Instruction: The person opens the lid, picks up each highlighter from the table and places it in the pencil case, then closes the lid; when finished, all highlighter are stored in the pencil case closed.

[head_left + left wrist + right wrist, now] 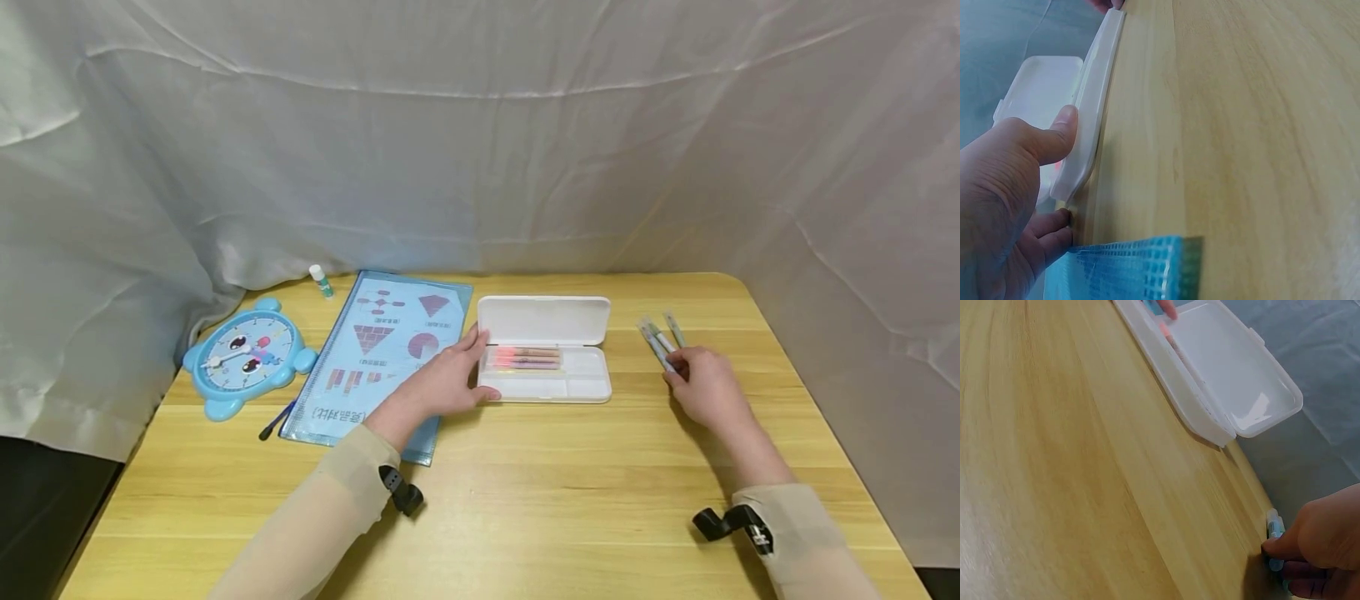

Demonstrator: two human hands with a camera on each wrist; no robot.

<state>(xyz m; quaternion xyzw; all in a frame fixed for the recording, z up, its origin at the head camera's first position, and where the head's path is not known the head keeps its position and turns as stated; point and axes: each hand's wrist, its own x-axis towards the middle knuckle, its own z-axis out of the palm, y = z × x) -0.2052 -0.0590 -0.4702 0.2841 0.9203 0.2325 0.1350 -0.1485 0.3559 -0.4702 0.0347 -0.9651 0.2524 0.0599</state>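
I see the right hand (707, 385) pinching pens (657, 343) toward the worktop's (570, 500) right edge; the left hand's (446, 381) fingers clasp the white case (588, 367) near the back edge.

The pencil case (544, 323) looked smooth plastic, the document pouch (397, 354) glossy mesh-textured plastic, the tabletop (540, 483) wood-grained, the curtain (480, 167) satiny cloth.

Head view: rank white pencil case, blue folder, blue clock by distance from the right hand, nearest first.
From the right hand:
1. White pencil case: to its left, mid-table.
2. Blue folder: left of the case.
3. Blue clock: far left.
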